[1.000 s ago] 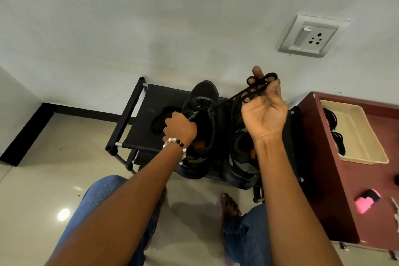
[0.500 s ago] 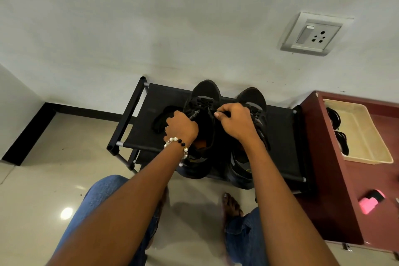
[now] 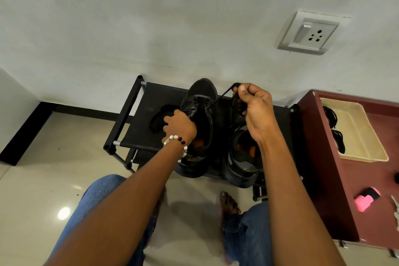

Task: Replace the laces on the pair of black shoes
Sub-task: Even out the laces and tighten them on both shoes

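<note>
Both hands on the left black shoe; lace drawn out taut to the right.

Low black rack (image 3: 133,129) against the wall carries the pair. Left hand (image 3: 180,124), beaded bracelet at wrist, fingers curled, grips the left shoe (image 3: 201,101) at its tongue edge. Black lace (image 3: 220,98) runs taut from this shoe's eyelets up-right to the right hand (image 3: 253,103), which pinches it between thumb and forefinger, slack bunched in the curled fingers. Right shoe (image 3: 243,157) beside it, partly hidden by the right forearm. Further right, a maroon cabinet (image 3: 319,157) holds a cream tray (image 3: 364,151) with dark laces inside.
</note>
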Demonstrator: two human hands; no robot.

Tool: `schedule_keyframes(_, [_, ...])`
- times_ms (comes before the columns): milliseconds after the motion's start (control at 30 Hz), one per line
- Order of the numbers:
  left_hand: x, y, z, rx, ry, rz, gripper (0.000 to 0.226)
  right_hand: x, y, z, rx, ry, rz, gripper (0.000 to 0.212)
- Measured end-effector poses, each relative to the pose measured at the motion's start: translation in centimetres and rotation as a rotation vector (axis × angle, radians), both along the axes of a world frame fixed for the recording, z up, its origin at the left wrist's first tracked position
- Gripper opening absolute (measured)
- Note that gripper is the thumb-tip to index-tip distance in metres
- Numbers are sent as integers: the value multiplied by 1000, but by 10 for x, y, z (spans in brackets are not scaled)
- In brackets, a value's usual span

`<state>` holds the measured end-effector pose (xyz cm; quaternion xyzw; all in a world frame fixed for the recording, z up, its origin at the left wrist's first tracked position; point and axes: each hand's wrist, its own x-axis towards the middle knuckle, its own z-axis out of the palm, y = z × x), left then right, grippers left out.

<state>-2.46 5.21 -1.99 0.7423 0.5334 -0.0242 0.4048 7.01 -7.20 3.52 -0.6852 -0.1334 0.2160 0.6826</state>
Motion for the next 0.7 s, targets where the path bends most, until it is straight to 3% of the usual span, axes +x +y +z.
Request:
schedule_keyframes(67, [0, 0, -1, 6, 1, 1, 42, 9, -5, -4, -171, -167, 24, 22])
schedule_keyframes(133, [0, 0, -1, 9, -1, 7, 43, 17, -9, -11, -555, -454, 70, 18])
schedule_keyframes(200, [0, 0, -1, 9, -4, 10, 43, 16, -10, -12, -874, -623, 126, 21])
schedule_keyframes(367, [-1, 0, -1, 9, -24, 31, 43, 7, -1, 0, -1070, -758, 117, 23])
schedule_keyframes(467, [-3, 2, 0, 11, -48, 48, 48, 7, 5, 4, -817, -713, 9, 24])
schedule_keyframes(600, [-5, 9, 7, -30, -80, 31, 58, -9, 13, 7, -254, -275, -10, 14])
schedule_keyframes(700, [-8, 18, 20, -30, -81, -58, 82, -18, 23, 11, -2, 65, 97, 31])
